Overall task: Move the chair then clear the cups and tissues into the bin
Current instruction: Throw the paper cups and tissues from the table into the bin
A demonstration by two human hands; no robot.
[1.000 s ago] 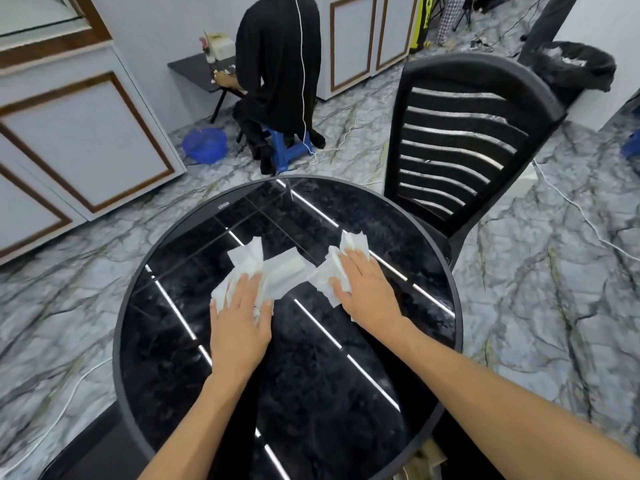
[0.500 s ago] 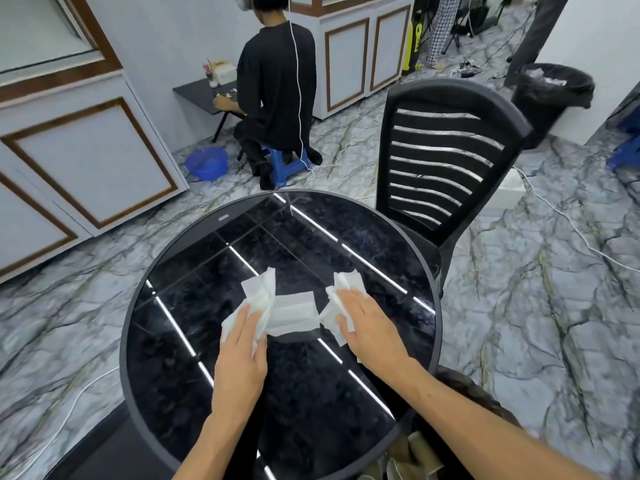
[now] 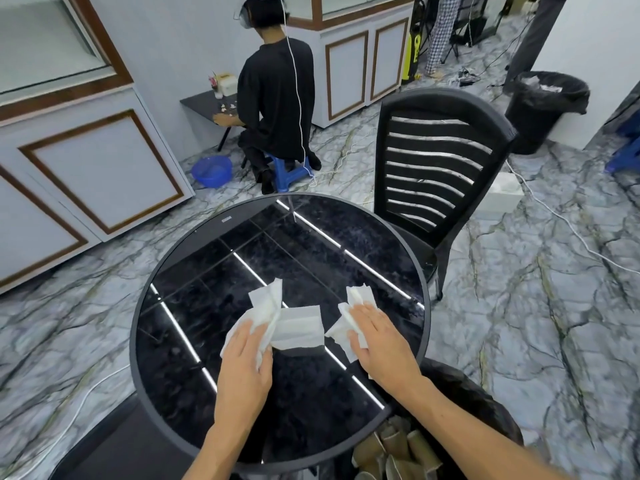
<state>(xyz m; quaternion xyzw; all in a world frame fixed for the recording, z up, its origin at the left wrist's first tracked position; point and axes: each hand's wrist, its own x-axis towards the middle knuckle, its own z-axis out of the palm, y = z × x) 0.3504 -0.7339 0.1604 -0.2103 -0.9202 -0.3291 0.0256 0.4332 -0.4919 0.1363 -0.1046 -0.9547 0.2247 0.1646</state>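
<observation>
On the round black glossy table (image 3: 194,271) lie white tissues. My left hand (image 3: 244,365) rests flat on the left bunch of tissues (image 3: 280,320), fingers straight. My right hand (image 3: 379,341) presses flat on the right tissues (image 3: 356,299). A black slatted chair (image 3: 433,168) stands at the table's far right side. A black-lined bin (image 3: 478,400) sits under my right forearm at the table's near right, holding several brown paper cups (image 3: 391,448).
A second black bin (image 3: 540,109) stands far right by the wall. A person in black sits on a blue stool (image 3: 287,171) beyond the table, next to a blue basin (image 3: 212,170). White cabinets (image 3: 86,161) line the left. A white cable (image 3: 568,223) crosses the marble floor.
Both hands have slid the tissues toward the near edge of the table, staying flat on them. The view has pulled back and tilted up, and the bin with cups has come into sight.
</observation>
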